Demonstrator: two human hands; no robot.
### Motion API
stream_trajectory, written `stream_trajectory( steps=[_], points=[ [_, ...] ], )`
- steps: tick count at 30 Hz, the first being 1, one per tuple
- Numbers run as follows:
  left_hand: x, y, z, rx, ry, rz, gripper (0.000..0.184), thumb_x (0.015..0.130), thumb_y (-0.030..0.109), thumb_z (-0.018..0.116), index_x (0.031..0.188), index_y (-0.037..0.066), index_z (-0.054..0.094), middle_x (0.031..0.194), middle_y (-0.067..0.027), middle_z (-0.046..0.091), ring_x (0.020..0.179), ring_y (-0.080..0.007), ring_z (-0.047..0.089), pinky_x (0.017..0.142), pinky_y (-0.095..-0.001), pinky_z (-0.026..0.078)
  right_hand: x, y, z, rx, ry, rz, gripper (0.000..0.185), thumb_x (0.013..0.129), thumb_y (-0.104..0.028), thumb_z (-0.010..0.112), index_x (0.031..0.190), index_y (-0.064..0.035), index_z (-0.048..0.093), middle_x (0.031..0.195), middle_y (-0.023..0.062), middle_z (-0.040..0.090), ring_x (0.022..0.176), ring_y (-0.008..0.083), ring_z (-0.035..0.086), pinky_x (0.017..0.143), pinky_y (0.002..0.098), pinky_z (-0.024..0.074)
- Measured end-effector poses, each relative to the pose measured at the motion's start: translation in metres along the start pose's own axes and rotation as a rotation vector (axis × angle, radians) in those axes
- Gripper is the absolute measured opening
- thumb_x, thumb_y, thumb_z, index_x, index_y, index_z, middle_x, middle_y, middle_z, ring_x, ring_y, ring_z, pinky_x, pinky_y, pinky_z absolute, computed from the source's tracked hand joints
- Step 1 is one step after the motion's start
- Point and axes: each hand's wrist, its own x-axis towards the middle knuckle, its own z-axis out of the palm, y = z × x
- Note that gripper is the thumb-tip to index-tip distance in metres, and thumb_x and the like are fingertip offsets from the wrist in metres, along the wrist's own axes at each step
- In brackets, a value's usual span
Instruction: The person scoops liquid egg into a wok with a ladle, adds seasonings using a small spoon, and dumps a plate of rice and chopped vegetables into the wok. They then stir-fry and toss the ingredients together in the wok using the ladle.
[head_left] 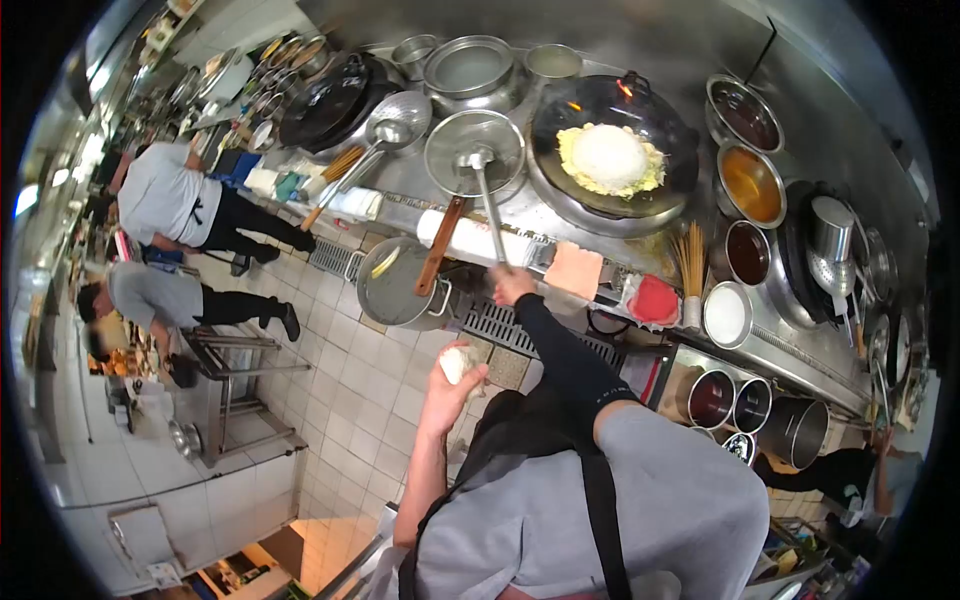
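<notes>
My right hand (513,286) is closed around the end of a long metal ladle (488,205). The ladle's head lies over a round mesh strainer (452,150) with a wooden handle (438,246). Lower down, my left hand (450,390) grips a crumpled white cloth (459,363) in front of my body. A black wok (560,120) sits on the stove, with a mound of white rice (610,155) on top of yellow egg (650,178). Neither hand touches the wok.
A large metal pot (390,310) stands below the counter edge. Bowls of sauce (750,185) line the right side, near a bamboo brush (688,260), a red cloth (654,300) and a pink cloth (574,270). Two people (165,195) (160,295) work at the left; another is partly visible at right.
</notes>
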Motion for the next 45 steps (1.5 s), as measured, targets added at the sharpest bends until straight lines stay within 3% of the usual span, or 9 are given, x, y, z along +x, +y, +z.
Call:
stream_trajectory(
  steps=[3, 5, 8, 18, 23, 28, 36, 41, 45],
  points=[
    [0.048, -0.002, 0.013, 0.068, -0.012, -0.049, 0.062, 0.089, 0.012, 0.082, 0.141, -0.001, 0.051, 0.105, -0.0074, 0.067, 0.093, -0.0156, 0.067, 0.082, -0.0307, 0.055, 0.050, -0.001, 0.003, -0.725, 0.411, -0.727, 0.039, 0.093, -0.037, 0.072, 0.104, -0.0008, 0.062, 0.084, 0.0137, 0.071, 0.055, 0.0207, 0.066, 0.048, 0.0385, 0.0529],
    [0.101, -0.018, 0.016, 0.158, 0.005, -0.043, 0.066, 0.087, 0.015, 0.084, 0.142, -0.002, 0.051, 0.108, -0.0078, 0.066, 0.099, -0.0156, 0.064, 0.087, -0.0303, 0.054, -0.087, -0.120, -0.068, 0.266, -0.260, -0.191, 0.017, 0.098, -0.019, 0.068, 0.100, -0.0069, 0.055, 0.069, 0.0000, 0.054, 0.045, 0.0087, 0.045, 0.039, 0.0269, 0.0337],
    [0.168, -0.019, 0.017, 0.348, -0.051, 0.036, 0.074, 0.080, 0.019, 0.087, 0.141, -0.005, 0.052, 0.116, -0.0106, 0.066, 0.106, -0.0166, 0.062, 0.093, -0.0314, 0.052, -0.202, -0.162, -0.148, 0.327, -0.485, -0.273, 0.010, 0.107, -0.014, 0.060, 0.110, -0.0065, 0.054, 0.071, -0.0039, 0.046, 0.049, 0.0057, 0.042, 0.042, 0.0228, 0.0355],
    [0.352, -0.011, 0.032, 1.314, 0.043, -0.086, 0.100, 0.083, 0.048, 0.083, 0.161, 0.007, 0.036, 0.154, -0.0318, 0.032, 0.127, -0.0518, 0.057, 0.107, -0.0524, 0.050, -0.298, -0.227, -0.251, 0.648, -0.420, -0.512, 0.053, 0.112, -0.024, 0.050, 0.158, -0.0003, 0.037, 0.078, -0.0012, 0.045, 0.049, 0.0040, 0.039, 0.041, 0.0187, 0.0362],
    [0.388, -0.034, 0.015, 1.388, -0.016, 0.034, 0.098, 0.081, 0.051, 0.084, 0.159, 0.010, 0.041, 0.151, -0.0343, 0.035, 0.127, -0.0557, 0.054, 0.110, -0.0521, 0.049, -0.160, -0.123, -0.275, 1.327, -0.453, 0.067, 0.045, 0.113, -0.027, 0.052, 0.149, -0.0013, 0.047, 0.078, -0.0027, 0.044, 0.049, 0.0043, 0.039, 0.040, 0.0184, 0.0345],
    [0.385, -0.016, 0.016, 1.416, -0.100, 0.053, 0.106, 0.075, 0.063, 0.085, 0.155, 0.006, 0.044, 0.151, -0.0406, 0.036, 0.131, -0.0535, 0.054, 0.109, -0.0491, 0.050, -0.219, -0.232, -0.249, 0.299, 0.071, -0.156, 0.035, 0.112, -0.022, 0.052, 0.142, -0.0036, 0.053, 0.079, -0.0030, 0.049, 0.052, 0.0048, 0.042, 0.040, 0.0214, 0.0348],
    [0.366, -0.026, 0.033, 1.426, 0.079, 0.023, 0.102, 0.075, 0.047, 0.089, 0.157, 0.007, 0.041, 0.155, -0.0306, 0.034, 0.144, -0.0472, 0.036, 0.112, -0.0538, 0.047, -0.152, -0.169, -0.250, 1.016, -0.232, 0.018, 0.038, 0.110, -0.022, 0.056, 0.142, -0.0022, 0.052, 0.074, -0.0023, 0.048, 0.051, 0.0039, 0.040, 0.038, 0.0220, 0.0336],
    [0.334, -0.025, 0.063, 1.461, 0.251, 0.683, 0.072, 0.081, 0.031, 0.084, 0.140, -0.001, 0.059, 0.141, -0.0302, 0.052, 0.133, -0.0477, 0.049, 0.108, -0.0560, 0.048, -0.206, -0.189, -0.229, -0.549, 0.530, -0.720, 0.036, 0.099, -0.011, 0.060, 0.132, 0.0021, 0.058, 0.075, 0.0085, 0.059, 0.051, 0.0168, 0.053, 0.050, 0.0367, 0.0490],
    [0.291, -0.056, 0.131, 1.087, -0.755, 0.946, 0.039, 0.084, 0.015, 0.074, 0.120, 0.001, 0.066, 0.126, -0.0221, 0.060, 0.123, -0.0425, 0.056, 0.106, -0.0527, 0.047, -0.245, -0.188, -0.192, -0.572, 0.622, -0.481, 0.047, 0.097, -0.007, 0.058, 0.143, -0.0018, 0.052, 0.079, 0.0152, 0.067, 0.065, 0.0293, 0.068, 0.063, 0.0430, 0.0541]
  ],
)
